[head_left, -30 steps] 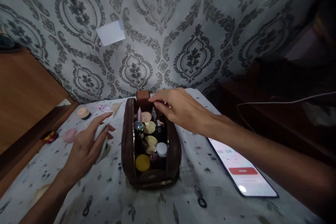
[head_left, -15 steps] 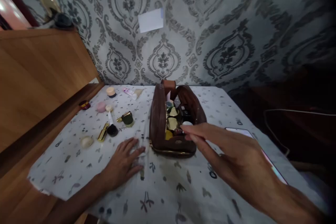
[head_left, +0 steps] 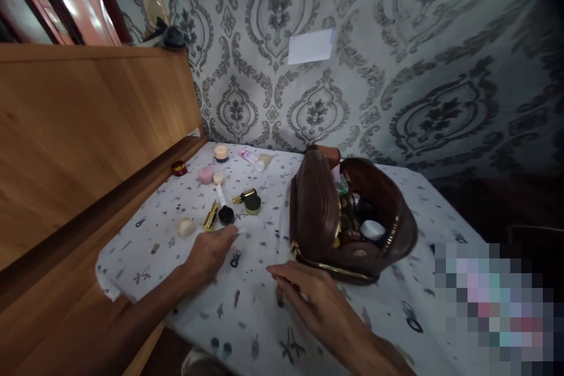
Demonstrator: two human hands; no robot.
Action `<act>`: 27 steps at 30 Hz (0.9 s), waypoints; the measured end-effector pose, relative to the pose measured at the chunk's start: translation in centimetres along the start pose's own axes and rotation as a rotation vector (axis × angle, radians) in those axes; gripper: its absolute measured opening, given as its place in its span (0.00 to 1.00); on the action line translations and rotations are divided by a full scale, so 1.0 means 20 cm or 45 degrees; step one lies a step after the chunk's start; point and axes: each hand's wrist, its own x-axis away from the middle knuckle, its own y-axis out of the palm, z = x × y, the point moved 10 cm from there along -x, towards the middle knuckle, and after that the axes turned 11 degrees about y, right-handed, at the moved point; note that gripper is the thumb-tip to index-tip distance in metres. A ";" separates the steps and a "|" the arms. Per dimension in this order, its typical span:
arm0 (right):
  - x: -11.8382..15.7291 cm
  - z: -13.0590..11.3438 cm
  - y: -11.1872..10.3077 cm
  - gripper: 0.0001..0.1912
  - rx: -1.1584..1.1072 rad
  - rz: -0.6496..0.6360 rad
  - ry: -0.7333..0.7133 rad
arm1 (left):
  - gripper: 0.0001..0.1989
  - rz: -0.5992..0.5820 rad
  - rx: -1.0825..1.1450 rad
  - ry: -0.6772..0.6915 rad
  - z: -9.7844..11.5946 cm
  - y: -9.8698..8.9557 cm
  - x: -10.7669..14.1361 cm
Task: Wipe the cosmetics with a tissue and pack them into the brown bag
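My left hand (head_left: 211, 255) is over the cloth, its curled fingertips near a round black-lidded piece (head_left: 226, 215). Its fingers are closed, and whatever they may hold is hidden. In front of the brown cosmetic bag (head_left: 315, 205), my right hand (head_left: 308, 291) has thumb and forefinger drawn together; I cannot make out what is between them. The bag stands unzipped. Inside show a white-lidded jar (head_left: 372, 230) and several darker small items. Beside the black-lidded piece lie a gold tube (head_left: 211, 215), a dark green round container (head_left: 252, 204) and a black-and-gold tube (head_left: 244, 195).
Farther left are a cream round piece (head_left: 185, 227), pink jar (head_left: 205, 174), peach-lidded jar (head_left: 221, 153), dark red jar (head_left: 178, 168) and squeeze tube (head_left: 251, 160). A wooden panel (head_left: 97, 111) borders the left; a patterned wall stands behind. A blurred-out patch covers the right front.
My right hand has come out of the bag and moved left in front of it. My left hand's spread fingers have drawn together nearer the small cosmetics. The view has turned left.
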 end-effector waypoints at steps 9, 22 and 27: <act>-0.21 0.02 0.36 0.16 -0.507 -0.177 0.330 | 0.26 -0.054 -0.135 -0.367 -0.59 -0.27 -0.07; -0.21 0.31 0.53 0.28 -1.060 0.074 0.558 | 0.12 -0.300 -0.112 -0.087 -0.70 0.00 -0.35; -0.21 0.31 0.54 0.26 -1.024 -0.011 0.537 | 0.10 -0.333 -0.109 -0.068 -0.71 0.00 -0.35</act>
